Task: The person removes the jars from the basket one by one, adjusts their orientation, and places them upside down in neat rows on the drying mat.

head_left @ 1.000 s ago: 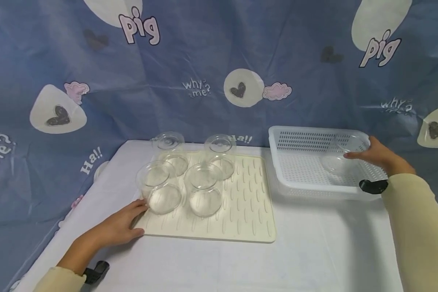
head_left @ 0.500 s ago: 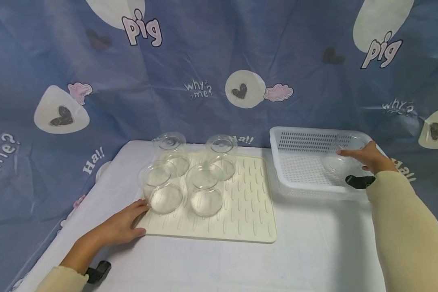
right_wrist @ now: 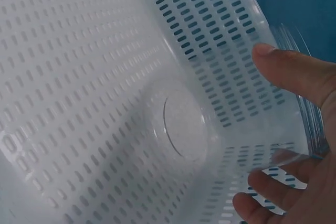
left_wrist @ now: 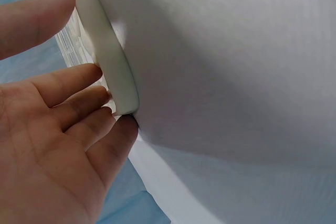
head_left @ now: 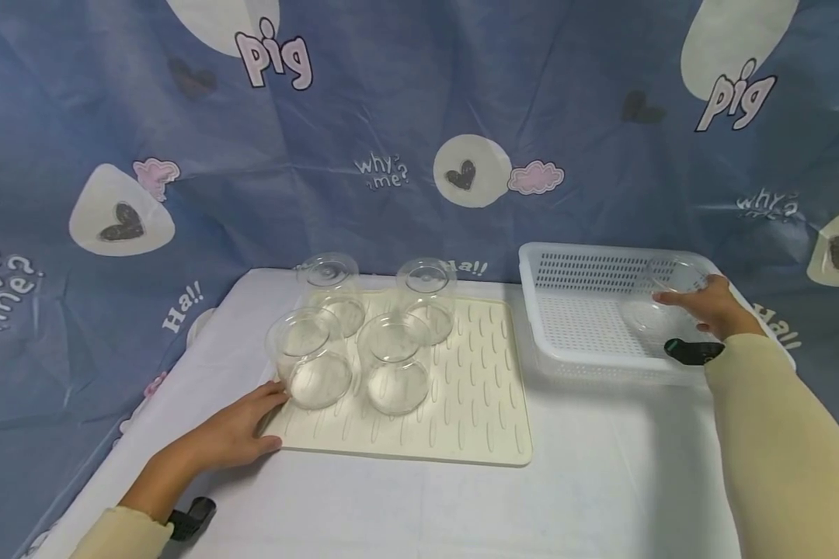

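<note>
In the head view my left hand [head_left: 234,431] rests at the left edge of a cream ridged mat [head_left: 482,388]. Its fingertips touch the edge of the mat [left_wrist: 121,85] in the left wrist view, and the thumb is apart from the other fingers. Several clear cups [head_left: 398,380] stand on the mat, the nearest one beside those fingers. On the right, my right hand [head_left: 716,307] holds another clear cup [right_wrist: 181,124] by its rim end inside a white basket [head_left: 587,357]. The thumb lies against one side of the cup, the fingers on the other.
The basket has slotted walls and stands right of the mat on a white cloth [head_left: 587,466]. Behind everything hangs a blue printed curtain [head_left: 391,101], close to the basket's back wall. Bare mat shows to the right of the cups.
My right hand has shifted slightly left and its wrist has turned in over the basket's right side. The cup in the basket and my left hand stay in place.
</note>
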A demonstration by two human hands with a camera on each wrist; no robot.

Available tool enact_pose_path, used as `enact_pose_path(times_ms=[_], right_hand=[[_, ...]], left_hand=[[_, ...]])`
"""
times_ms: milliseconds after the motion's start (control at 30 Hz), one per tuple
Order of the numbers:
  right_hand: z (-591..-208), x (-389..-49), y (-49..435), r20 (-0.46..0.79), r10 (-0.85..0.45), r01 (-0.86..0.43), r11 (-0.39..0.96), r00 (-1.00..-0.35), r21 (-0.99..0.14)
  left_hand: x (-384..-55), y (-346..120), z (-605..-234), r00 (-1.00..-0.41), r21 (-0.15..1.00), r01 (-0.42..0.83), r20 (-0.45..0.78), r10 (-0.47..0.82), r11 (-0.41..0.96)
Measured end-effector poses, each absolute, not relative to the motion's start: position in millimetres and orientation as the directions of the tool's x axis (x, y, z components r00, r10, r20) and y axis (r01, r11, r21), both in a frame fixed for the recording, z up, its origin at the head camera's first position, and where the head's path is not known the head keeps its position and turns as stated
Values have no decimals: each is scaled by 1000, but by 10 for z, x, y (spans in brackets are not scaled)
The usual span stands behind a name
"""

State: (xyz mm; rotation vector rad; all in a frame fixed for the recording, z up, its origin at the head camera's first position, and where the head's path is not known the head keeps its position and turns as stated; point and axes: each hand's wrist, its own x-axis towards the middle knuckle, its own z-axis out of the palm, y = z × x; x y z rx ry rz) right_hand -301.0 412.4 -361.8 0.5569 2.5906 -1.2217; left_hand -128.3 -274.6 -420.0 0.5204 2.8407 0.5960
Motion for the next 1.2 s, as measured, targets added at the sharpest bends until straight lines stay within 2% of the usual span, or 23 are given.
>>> enact_pose_path(times_ms=[200,400,767,933,1200], right_hand=[[-3592,-2977,4117,-327,223,393,599,-919,-697],[-3426,-2875,4115,-279,131,295,654,-951,-696],[-2967,-2678,3824,-6,112,86,720,-994,-688],[-2819,-2542,3628,67,66,1,725,-996,-688],[-2677,-2304,3286,156,-50,-138,765,-987,-629]], left_hand=[[-1282,-2741,-4190,-919,420,295,-120,374,858],[-1296,-2742,-4202,-920,411,302,-112,376,860],[-1309,-2795,-4236,-909,454,309,-116,400,836],[-1298,-2796,-4224,-906,444,323,-110,408,836],[-1292,-2792,-4228,-916,439,308,-104,388,844]])
